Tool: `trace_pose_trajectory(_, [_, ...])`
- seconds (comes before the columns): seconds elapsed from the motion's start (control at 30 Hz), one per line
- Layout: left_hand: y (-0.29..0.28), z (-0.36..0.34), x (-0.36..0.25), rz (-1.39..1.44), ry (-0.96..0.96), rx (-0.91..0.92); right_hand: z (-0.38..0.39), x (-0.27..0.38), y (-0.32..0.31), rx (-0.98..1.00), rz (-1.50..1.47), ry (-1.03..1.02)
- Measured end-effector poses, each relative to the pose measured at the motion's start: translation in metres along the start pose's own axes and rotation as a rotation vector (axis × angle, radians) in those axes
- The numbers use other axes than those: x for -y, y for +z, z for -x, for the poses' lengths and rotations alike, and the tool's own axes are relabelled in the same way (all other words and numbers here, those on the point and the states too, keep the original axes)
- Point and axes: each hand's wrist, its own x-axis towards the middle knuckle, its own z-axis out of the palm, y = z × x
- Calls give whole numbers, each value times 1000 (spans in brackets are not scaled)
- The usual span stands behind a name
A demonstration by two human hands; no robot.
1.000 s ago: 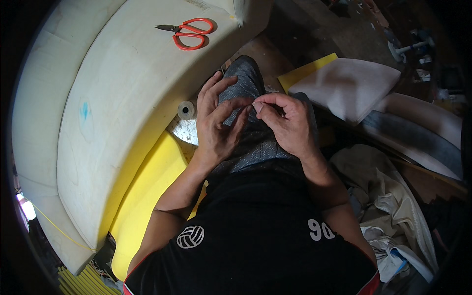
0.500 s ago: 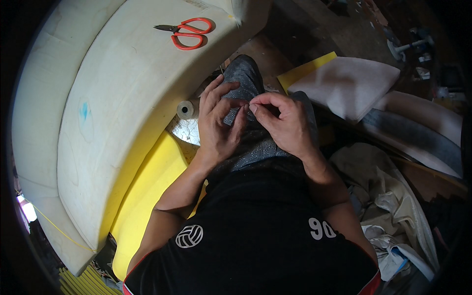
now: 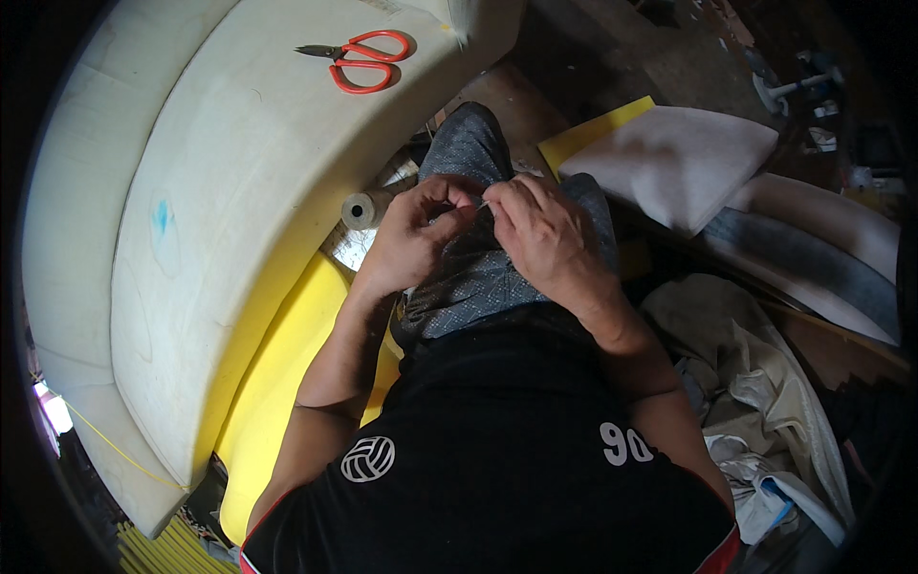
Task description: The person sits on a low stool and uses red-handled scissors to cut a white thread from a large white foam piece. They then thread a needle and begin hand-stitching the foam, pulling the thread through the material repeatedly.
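Note:
My left hand and my right hand meet above my grey patterned trousers, fingertips pinched around a thin, small item, too fine to make out. The left fingers are curled inward; the right fingers bend down over the item. Just left of my left hand lies a roll of beige material with a dark hollow core. Beyond, red-handled scissors rest on a large curved cream foam seat.
Yellow foam lies at my lower left. On my right are pale padded panels, a yellow sheet, a grey curved piece and crumpled beige fabric. A dim floor with assorted items is beyond.
My left hand's raised, spread fingers have curled down and inward. My right hand has turned, its fingers now bent downward. The scissors stay on the foam seat.

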Motion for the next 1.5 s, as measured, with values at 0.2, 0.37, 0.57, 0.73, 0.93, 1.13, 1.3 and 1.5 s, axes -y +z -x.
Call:
trace_pose_trajectory(0.2, [1,2,8,250,-54,-21,-2,-3,-10,-34,-236,179])
trace_pose_trajectory(0.37, [4,5,9,594,-136,29,-1,-9,-15,15,-266,182])
trace_pose_trajectory(0.57, [4,9,9,942,-184,172,-1,-10,-16,7,-364,212])
trace_pose_trajectory(0.73, [10,10,14,910,-104,100,-1,-13,-6,13,-403,267])
trace_pose_trajectory(0.93, [-3,5,7,808,-90,13,8,-20,-4,50,-753,386])
trace_pose_trajectory(1.13, [4,1,2,1130,-86,29,14,-22,0,109,-599,372])
trace_pose_trajectory(1.3, [6,-1,9,1041,-76,-6,15,-25,3,78,-510,389])
trace_pose_trajectory(1.5, [11,1,9,934,-84,-15,6,-13,3,-81,-495,174])
